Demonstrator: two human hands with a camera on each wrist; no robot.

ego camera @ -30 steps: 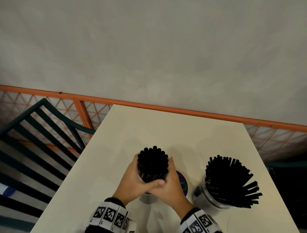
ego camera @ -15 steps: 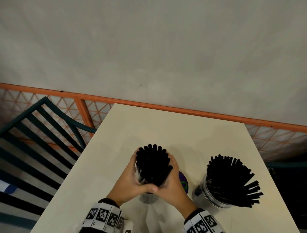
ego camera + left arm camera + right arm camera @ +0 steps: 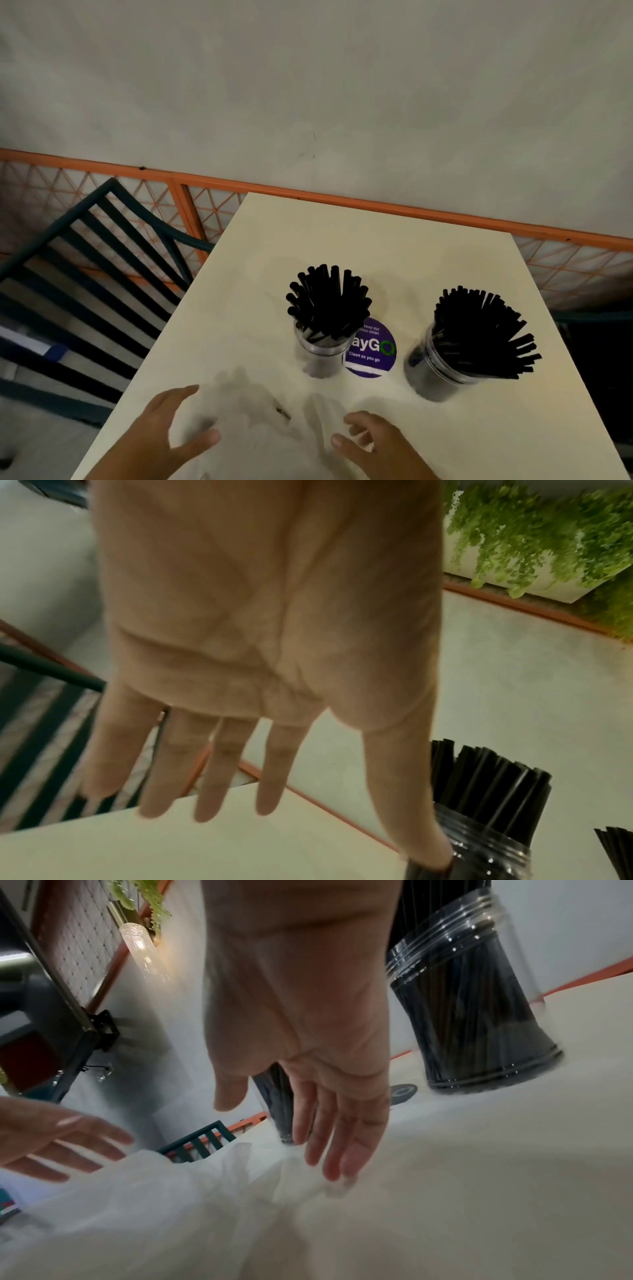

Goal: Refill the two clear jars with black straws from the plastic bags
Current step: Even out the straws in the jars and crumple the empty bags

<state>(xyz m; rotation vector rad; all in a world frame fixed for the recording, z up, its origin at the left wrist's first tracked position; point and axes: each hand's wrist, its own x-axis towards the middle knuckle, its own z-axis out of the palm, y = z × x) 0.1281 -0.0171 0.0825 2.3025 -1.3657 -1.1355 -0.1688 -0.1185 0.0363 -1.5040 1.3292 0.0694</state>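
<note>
You have let go of the near jar (image 3: 320, 346). A second ago both your hands were cupped around its bundle of black straws (image 3: 329, 301); now the straws have fanned out loosely inside it and stand on their own. Just to the right of that jar sits the second jar (image 3: 442, 370), also packed with straws, so both jars look filled and the refill itself seems done.

Your left hand (image 3: 164, 435) and right hand (image 3: 373, 445) have dropped back toward you from the near jar, to either side of the crumpled plastic bags (image 3: 263, 421) on the table (image 3: 376, 246). The left hand's fingers are straight and spread, holding nothing. The right hand's fingers are loosely extended, tips at the edge of the plastic; that view is blurred, so I cannot say whether they touch it, but they grip nothing. The bags look empty, and gathering them is probably what remains.

Between the two jars, touching the near jar's base in the head view, a round purple sticker (image 3: 371, 349) reads "Clean as you go" under a partly hidden "ayGo"; smaller text above ends "clean".
</note>
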